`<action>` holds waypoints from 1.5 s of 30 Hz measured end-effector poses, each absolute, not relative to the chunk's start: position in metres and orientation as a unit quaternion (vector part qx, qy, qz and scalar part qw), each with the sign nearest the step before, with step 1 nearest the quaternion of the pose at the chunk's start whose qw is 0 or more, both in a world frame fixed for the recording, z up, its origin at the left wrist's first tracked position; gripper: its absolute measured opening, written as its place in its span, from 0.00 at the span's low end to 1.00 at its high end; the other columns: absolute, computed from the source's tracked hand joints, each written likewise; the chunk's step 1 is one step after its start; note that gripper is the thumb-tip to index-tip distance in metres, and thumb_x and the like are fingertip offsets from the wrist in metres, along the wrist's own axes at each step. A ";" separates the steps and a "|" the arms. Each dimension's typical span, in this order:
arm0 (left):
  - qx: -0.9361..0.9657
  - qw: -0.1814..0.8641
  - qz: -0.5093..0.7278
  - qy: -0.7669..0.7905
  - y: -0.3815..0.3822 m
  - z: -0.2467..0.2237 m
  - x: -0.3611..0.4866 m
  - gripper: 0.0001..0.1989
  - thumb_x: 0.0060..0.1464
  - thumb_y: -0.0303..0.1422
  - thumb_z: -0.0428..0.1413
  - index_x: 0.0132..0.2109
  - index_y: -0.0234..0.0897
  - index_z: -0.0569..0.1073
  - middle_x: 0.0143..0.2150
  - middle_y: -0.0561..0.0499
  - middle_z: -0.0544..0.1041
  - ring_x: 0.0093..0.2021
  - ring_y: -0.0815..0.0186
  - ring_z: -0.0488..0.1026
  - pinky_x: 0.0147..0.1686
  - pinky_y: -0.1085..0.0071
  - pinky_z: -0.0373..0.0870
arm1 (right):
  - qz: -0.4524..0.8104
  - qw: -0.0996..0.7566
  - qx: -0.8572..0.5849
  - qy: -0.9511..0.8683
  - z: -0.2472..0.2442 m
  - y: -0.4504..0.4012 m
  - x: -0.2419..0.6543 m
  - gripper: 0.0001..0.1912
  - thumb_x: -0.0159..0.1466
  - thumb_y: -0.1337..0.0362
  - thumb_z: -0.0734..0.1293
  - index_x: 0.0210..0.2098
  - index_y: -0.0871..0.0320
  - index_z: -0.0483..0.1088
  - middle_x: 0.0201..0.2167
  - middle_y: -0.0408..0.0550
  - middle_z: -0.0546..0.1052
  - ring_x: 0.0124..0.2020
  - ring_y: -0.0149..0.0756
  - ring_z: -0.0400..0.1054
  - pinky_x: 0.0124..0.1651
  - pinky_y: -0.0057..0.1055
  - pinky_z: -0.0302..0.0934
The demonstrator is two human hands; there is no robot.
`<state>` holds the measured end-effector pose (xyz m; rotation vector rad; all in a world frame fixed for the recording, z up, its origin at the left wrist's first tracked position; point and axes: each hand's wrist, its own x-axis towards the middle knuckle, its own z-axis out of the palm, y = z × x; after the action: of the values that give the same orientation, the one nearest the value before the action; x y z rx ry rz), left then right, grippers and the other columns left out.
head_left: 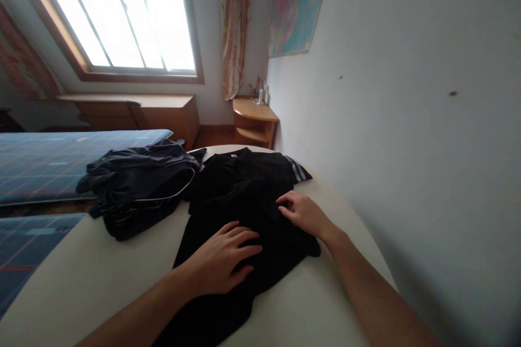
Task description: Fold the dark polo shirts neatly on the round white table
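Note:
A black garment with grey stripes on one sleeve lies spread and somewhat wrinkled on a pale round-edged table. My left hand rests on its middle, palm down, with the fingers apart and nothing held. Farther right, my right hand is over the garment's right side, its fingers bent and the thumb apart from them; no cloth shows between them. Beside the garment on the left sits a heap of dark clothes with thin white piping.
Blue plaid mattresses lie beyond the table's left edge. A white wall runs close along the right. Farther back are a wooden desk, a corner shelf with small items, a window and a curtain.

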<state>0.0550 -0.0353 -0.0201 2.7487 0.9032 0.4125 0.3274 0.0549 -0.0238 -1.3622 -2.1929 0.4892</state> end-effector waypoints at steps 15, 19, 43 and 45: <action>0.870 0.041 0.025 0.490 -0.053 0.001 0.062 0.16 0.58 0.41 0.57 0.50 0.38 0.76 0.43 0.43 0.78 0.42 0.52 0.77 0.44 0.57 0.71 | 0.150 0.403 -0.466 -0.773 -0.020 0.062 0.324 0.14 0.61 0.73 0.58 0.35 0.54 0.75 0.40 0.48 0.76 0.41 0.37 0.71 0.46 0.34 0.65; 0.855 -0.010 0.039 0.517 -0.044 -0.014 0.053 0.27 0.59 0.45 0.56 0.61 0.34 0.72 0.54 0.33 0.75 0.52 0.43 0.74 0.58 0.42 0.61 | 0.159 0.431 -0.456 -0.762 -0.025 0.063 0.321 0.11 0.64 0.69 0.60 0.38 0.54 0.74 0.44 0.50 0.75 0.46 0.39 0.71 0.48 0.36 0.67; 0.887 -0.030 0.131 0.442 -0.021 -0.031 0.054 0.14 0.61 0.30 0.56 0.53 0.37 0.75 0.52 0.44 0.78 0.51 0.54 0.76 0.55 0.53 0.71 | 0.222 0.171 -0.423 -0.862 0.002 0.037 0.320 0.13 0.58 0.70 0.70 0.43 0.54 0.74 0.35 0.43 0.78 0.38 0.36 0.70 0.44 0.32 0.61; 0.888 -0.024 0.144 0.436 -0.019 -0.033 0.051 0.16 0.61 0.32 0.57 0.55 0.36 0.75 0.52 0.44 0.79 0.51 0.53 0.76 0.55 0.52 0.71 | 0.234 0.212 -0.443 -0.839 0.000 0.040 0.322 0.06 0.61 0.67 0.68 0.39 0.55 0.74 0.31 0.42 0.77 0.31 0.32 0.68 0.36 0.29 0.59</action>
<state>0.0515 -0.0186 -0.0327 2.8339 1.3919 0.4580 0.3223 0.0395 -0.0003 -1.2290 -2.3307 0.6495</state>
